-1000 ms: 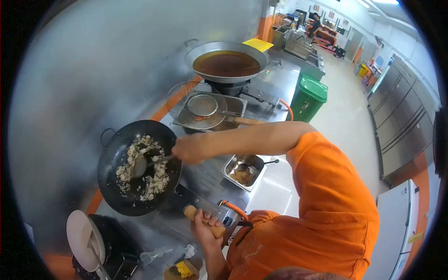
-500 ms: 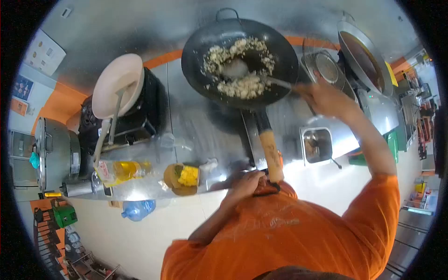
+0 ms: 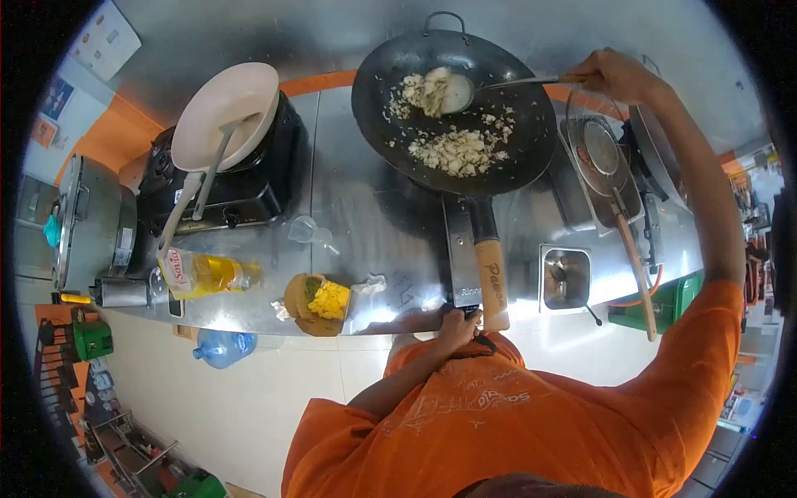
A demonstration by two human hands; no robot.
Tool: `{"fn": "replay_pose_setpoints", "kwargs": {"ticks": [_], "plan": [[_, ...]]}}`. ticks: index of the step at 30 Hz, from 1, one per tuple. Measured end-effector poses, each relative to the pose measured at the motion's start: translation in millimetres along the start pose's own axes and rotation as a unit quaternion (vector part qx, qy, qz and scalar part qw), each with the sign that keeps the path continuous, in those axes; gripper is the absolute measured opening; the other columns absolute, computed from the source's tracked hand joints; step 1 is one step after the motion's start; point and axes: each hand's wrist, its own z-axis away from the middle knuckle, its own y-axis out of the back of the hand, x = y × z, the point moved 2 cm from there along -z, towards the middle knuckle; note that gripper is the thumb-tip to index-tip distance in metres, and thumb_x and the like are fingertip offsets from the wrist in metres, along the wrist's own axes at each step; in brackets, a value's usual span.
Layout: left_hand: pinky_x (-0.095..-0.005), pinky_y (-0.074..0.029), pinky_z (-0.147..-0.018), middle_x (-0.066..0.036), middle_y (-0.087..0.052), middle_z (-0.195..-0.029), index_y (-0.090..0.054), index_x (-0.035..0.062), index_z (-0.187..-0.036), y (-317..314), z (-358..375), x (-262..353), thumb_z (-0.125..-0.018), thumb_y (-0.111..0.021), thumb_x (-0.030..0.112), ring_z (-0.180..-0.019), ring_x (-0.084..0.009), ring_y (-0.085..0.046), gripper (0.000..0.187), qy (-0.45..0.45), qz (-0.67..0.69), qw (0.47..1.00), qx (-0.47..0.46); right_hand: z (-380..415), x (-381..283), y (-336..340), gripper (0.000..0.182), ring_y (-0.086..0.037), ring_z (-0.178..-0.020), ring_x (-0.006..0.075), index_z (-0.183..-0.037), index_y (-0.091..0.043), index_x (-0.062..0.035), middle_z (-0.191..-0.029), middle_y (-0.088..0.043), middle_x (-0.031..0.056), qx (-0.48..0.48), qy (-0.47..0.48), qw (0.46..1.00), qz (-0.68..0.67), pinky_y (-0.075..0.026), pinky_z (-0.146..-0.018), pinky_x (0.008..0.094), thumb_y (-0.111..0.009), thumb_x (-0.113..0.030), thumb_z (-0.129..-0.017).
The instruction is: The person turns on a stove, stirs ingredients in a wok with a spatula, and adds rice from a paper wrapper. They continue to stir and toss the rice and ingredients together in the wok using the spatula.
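Observation:
My right hand (image 3: 618,76) is closed around the handle end of a metal ladle (image 3: 523,82), above the wok's right rim. The ladle's round bowl lies inside the black wok (image 3: 531,124), against chopped whitish food (image 3: 430,90) in the upper part. More of this food (image 3: 461,152) is spread lower in the wok. The wok's wooden handle (image 3: 492,282) points toward my body, with no hand on it. My left hand (image 3: 455,329) is at the stove's front edge beside that handle, its fingers closed on a dark stove knob (image 3: 471,313).
At left, a pale pan (image 3: 193,104) with a spatula sits on a black stove (image 3: 270,170). An oil bottle (image 3: 220,274) and a bowl with yellow food (image 3: 330,300) stand near the front edge. Strainers (image 3: 599,148) and a metal container (image 3: 566,280) are at right.
My right hand has moved up and right with the ladle, whose bowl now presses the upper food. The view has shifted. My left hand stays near the stove front.

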Motion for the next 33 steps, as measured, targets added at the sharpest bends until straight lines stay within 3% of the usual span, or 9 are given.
{"fn": "replay_pose_setpoints", "kwargs": {"ticks": [1,4,7,12,14,20,22,27,33], "plan": [[-0.0353,-0.054,-0.058,-0.010,-0.066,-0.061,-0.067,-0.0026,-0.079,3,1,6,-0.095,-0.057,0.039,-0.056,-0.0219,-0.066,0.046,0.197,0.083,0.976,-0.042,-13,12,0,0.030,-0.067,-0.083,0.0299,-0.111,-0.072,-0.0115,-0.088,-0.070,0.0151,0.019,0.052,0.998,-0.032,-0.051,-0.077,0.0413,-0.066,-0.009,-0.082],[-0.0374,-0.054,-0.059,-0.010,-0.067,-0.064,-0.068,0.0004,-0.078,11,2,18,-0.093,-0.058,0.036,-0.058,-0.0236,-0.067,0.040,0.166,0.056,0.984,-0.009,-41,51,40,0.029,-0.065,-0.087,0.0297,-0.112,-0.071,-0.0116,-0.089,-0.068,0.0125,-0.023,-0.079,0.996,0.044,-0.051,-0.081,0.0410,-0.065,-0.009,-0.084],[-0.0406,-0.054,-0.062,-0.014,-0.069,-0.072,-0.068,0.0015,-0.085,-15,3,-11,-0.090,-0.059,0.032,-0.068,-0.0270,-0.069,0.032,-0.042,-0.082,0.995,0.048,-88,89,5,0.028,-0.064,-0.091,0.0292,-0.114,-0.070,-0.0123,-0.094,-0.067,0.0112,0.130,0.075,0.980,0.129,-0.051,-0.084,0.0412,-0.065,-0.010,-0.086],[-0.0423,-0.056,-0.064,-0.019,-0.070,-0.088,-0.066,0.0019,-0.099,-20,2,-19,-0.087,-0.060,0.032,-0.084,-0.0342,-0.069,0.033,0.093,0.001,0.995,-0.037,-98,33,28,0.025,-0.064,-0.090,0.0297,-0.112,-0.070,-0.0100,-0.094,-0.067,0.0136,0.029,0.121,0.991,0.041,-0.051,-0.082,0.0427,-0.065,-0.020,-0.089],[-0.0422,-0.056,-0.065,-0.020,-0.070,-0.091,-0.065,0.0017,-0.104,-19,4,-14,-0.086,-0.061,0.034,-0.087,-0.0360,-0.068,0.037,0.152,0.086,0.984,-0.046,-78,39,63,0.038,-0.065,-0.086,0.0307,-0.096,-0.074,-0.0223,-0.094,-0.072,0.0066,-0.065,-0.033,0.997,0.032,-0.048,-0.079,0.0469,-0.056,-0.054,-0.089],[-0.0388,-0.056,-0.071,-0.022,-0.069,-0.101,-0.062,-0.0015,-0.110,43,36,12,-0.092,-0.057,0.043,-0.089,-0.0317,-0.069,0.048,0.106,-0.105,0.988,0.026,-24,52,-16,0.030,-0.064,-0.079,0.0340,-0.090,-0.073,-0.0065,-0.086,-0.069,0.0156,0.079,0.083,0.989,0.091,-0.052,-0.075,0.0426,-0.058,-0.033,-0.094],[-0.0356,-0.052,-0.072,-0.015,-0.067,-0.091,-0.064,0.0000,-0.105,101,36,82,-0.097,-0.055,0.035,-0.084,-0.0260,-0.067,0.037,0.387,0.325,0.863,0.016,6,11,16,0.032,-0.065,-0.077,0.0331,-0.084,-0.073,-0.0061,-0.083,-0.069,0.0160,0.135,0.148,0.973,0.115,-0.052,-0.073,0.0418,-0.058,-0.033,-0.094],[-0.0297,-0.051,-0.058,-0.010,-0.062,-0.086,-0.055,0.0005,-0.111,130,-9,169,-0.099,-0.053,0.029,-0.071,-0.0169,-0.063,0.031,0.258,0.556,0.789,0.034,38,-11,41,0.033,-0.062,-0.067,0.0286,-0.083,-0.075,-0.0093,-0.077,-0.066,0.0172,-0.227,-0.043,0.973,0.015,-0.049,-0.068,0.0415,-0.056,-0.033,-0.096],[-0.0294,-0.043,-0.051,-0.003,-0.052,-0.078,-0.045,0.0077,-0.106,106,-42,175,-0.096,-0.057,0.019,-0.060,-0.0130,-0.052,0.019,0.189,0.706,0.682,-0.026,79,-55,-19,0.046,-0.062,-0.062,0.0295,-0.080,-0.069,0.0028,-0.065,-0.062,0.0184,-0.076,-0.025,0.980,-0.185,-0.047,-0.065,0.0419,-0.057,-0.039,-0.096]]}}
